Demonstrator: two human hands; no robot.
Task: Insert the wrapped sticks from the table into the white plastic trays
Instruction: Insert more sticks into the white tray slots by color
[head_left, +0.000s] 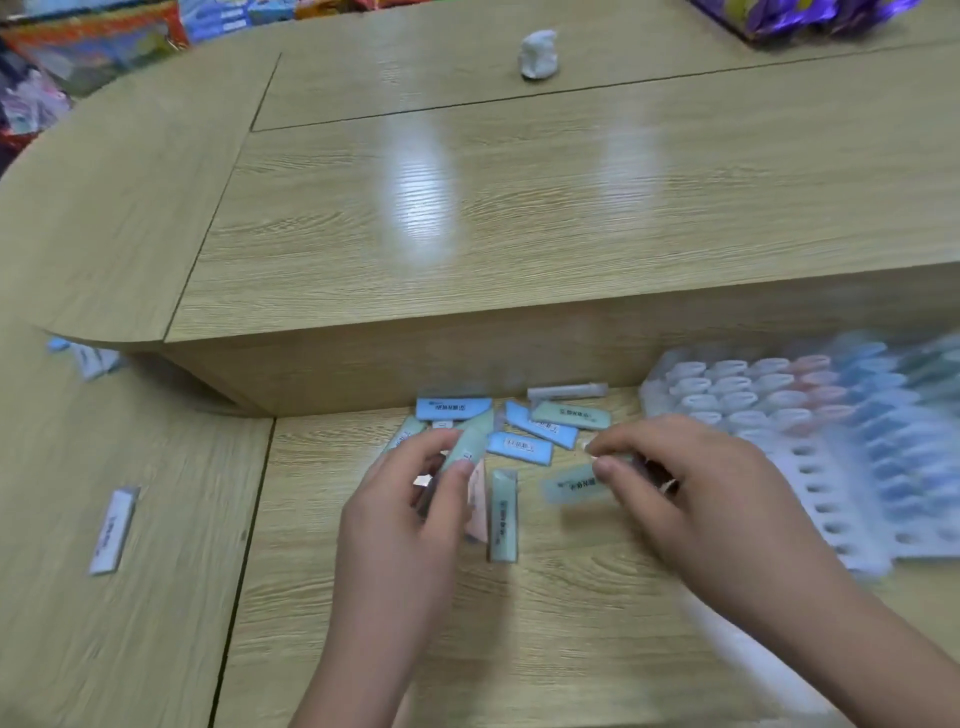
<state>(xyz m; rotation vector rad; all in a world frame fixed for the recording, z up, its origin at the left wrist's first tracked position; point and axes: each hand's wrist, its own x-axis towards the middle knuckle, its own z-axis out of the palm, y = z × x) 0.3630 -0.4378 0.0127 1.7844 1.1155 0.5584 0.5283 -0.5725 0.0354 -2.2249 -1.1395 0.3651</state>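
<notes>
A stick (467, 449) is gripped by the left hand (410, 504), a 2nd stick (576, 484) by the right hand (696, 499); if hurried, either could be dropped before the tray (831, 512).

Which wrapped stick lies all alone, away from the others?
The white stick, far out to the left of the left hand; the rest lie grouped together.

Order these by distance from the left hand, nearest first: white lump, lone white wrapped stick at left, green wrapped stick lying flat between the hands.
From the left hand:
1. Green wrapped stick, just to its right.
2. Lone white wrapped stick, well out to its left.
3. White lump, far back on the raised tabletop.
</notes>
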